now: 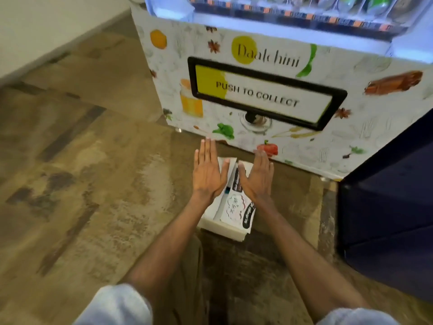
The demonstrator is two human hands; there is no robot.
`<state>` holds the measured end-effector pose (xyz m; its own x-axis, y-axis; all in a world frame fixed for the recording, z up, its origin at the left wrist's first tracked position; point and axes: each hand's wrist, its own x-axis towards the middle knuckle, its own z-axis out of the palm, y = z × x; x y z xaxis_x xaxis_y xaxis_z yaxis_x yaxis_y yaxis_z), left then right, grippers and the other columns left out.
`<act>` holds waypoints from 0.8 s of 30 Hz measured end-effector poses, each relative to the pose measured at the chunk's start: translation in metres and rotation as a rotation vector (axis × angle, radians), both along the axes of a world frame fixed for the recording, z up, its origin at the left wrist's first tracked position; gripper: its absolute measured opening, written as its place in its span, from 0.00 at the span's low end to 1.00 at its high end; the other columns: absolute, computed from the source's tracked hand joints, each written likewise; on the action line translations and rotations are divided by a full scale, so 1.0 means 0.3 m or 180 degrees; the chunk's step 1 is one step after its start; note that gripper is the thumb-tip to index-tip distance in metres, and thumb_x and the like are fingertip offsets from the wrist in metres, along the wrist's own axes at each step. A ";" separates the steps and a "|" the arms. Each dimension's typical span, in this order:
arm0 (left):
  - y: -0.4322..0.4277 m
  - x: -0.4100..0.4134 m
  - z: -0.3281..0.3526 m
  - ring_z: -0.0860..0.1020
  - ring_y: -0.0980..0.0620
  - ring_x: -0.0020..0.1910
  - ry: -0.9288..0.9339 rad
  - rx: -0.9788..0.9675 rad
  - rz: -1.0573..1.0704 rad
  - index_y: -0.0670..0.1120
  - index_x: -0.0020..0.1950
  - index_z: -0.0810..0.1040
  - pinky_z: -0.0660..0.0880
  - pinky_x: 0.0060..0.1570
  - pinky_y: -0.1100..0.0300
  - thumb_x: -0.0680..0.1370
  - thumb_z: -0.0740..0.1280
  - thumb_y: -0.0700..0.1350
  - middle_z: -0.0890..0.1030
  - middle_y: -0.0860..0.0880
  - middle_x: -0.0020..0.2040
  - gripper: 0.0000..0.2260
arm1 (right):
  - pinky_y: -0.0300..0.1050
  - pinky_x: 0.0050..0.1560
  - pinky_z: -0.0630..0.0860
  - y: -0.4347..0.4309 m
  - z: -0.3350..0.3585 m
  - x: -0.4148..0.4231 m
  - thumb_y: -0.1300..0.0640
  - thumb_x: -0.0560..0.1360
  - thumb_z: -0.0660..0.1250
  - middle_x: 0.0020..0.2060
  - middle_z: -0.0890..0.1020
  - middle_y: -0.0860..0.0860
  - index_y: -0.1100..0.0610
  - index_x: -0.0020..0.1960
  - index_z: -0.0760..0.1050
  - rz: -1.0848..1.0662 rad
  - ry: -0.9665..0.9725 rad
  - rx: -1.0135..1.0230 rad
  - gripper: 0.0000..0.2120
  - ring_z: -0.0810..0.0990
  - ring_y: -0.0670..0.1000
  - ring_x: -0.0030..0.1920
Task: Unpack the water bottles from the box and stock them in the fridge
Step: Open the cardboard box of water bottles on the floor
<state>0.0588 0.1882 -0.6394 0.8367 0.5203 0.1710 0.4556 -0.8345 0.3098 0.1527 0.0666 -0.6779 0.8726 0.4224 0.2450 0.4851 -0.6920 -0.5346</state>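
Note:
A white cardboard box (pixel 230 213) with printed flaps sits on the floor right in front of the vending fridge (pixel 264 73). Both my hands hover over it, palms down and fingers straight. My left hand (pixel 209 171) is above the box's left side, my right hand (pixel 257 175) above its right flap. Whether the palms touch the flaps cannot be told. No water bottles show in the box from here. At the top of the view, the fridge's lit shelf holds several drink bottles (pixel 346 5).
The fridge front carries a black-framed "PUSH TO COLLECT" flap (pixel 262 93). A dark blue panel (pixel 386 214), perhaps an open door, stands at the right. Wood-pattern floor (pixel 82 172) spreads to the left, with a white wall (pixel 35 31) at the far left.

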 end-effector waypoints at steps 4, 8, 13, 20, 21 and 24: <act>-0.052 0.007 -0.097 0.40 0.47 0.78 0.0199 -0.0303 -0.0091 0.39 0.79 0.41 0.43 0.77 0.50 0.79 0.40 0.63 0.42 0.43 0.80 0.37 | 0.60 0.75 0.52 -0.066 -0.126 -0.024 0.42 0.79 0.54 0.73 0.65 0.56 0.57 0.74 0.61 0.0091 0.0243 -0.0216 0.29 0.61 0.55 0.74; -0.075 0.006 -0.090 0.38 0.47 0.78 0.0417 -0.0436 -0.0167 0.38 0.78 0.39 0.42 0.77 0.50 0.78 0.39 0.65 0.40 0.42 0.79 0.39 | 0.62 0.74 0.55 -0.077 -0.148 -0.031 0.42 0.79 0.56 0.71 0.68 0.55 0.57 0.71 0.63 0.0073 0.0522 -0.0342 0.26 0.63 0.55 0.73; -0.052 -0.018 -0.016 0.39 0.47 0.78 0.0442 -0.0352 0.0011 0.39 0.79 0.40 0.42 0.77 0.49 0.82 0.47 0.62 0.41 0.42 0.79 0.36 | 0.60 0.74 0.54 -0.062 -0.067 -0.031 0.42 0.79 0.57 0.71 0.68 0.55 0.58 0.71 0.63 0.0220 0.0588 -0.0358 0.27 0.64 0.54 0.72; -0.065 0.014 0.028 0.39 0.47 0.78 0.0577 -0.0334 -0.0010 0.39 0.79 0.40 0.41 0.77 0.50 0.82 0.46 0.62 0.41 0.42 0.79 0.36 | 0.60 0.70 0.63 -0.042 -0.008 0.011 0.42 0.78 0.55 0.68 0.71 0.54 0.56 0.69 0.64 0.0228 0.0593 -0.0290 0.26 0.68 0.53 0.69; -0.065 0.019 0.013 0.39 0.47 0.78 0.0620 -0.0346 -0.0021 0.39 0.79 0.40 0.41 0.77 0.50 0.82 0.46 0.62 0.41 0.42 0.79 0.35 | 0.59 0.69 0.63 -0.043 -0.011 0.015 0.42 0.78 0.55 0.67 0.71 0.53 0.56 0.69 0.65 0.0220 0.0598 -0.0273 0.25 0.68 0.53 0.69; -0.068 0.034 -0.032 0.39 0.47 0.78 0.0724 -0.0359 -0.0110 0.39 0.78 0.40 0.41 0.77 0.50 0.80 0.41 0.64 0.42 0.42 0.79 0.37 | 0.59 0.69 0.64 -0.049 -0.024 0.019 0.43 0.78 0.56 0.68 0.71 0.54 0.56 0.69 0.65 0.0166 0.0609 -0.0264 0.24 0.68 0.53 0.69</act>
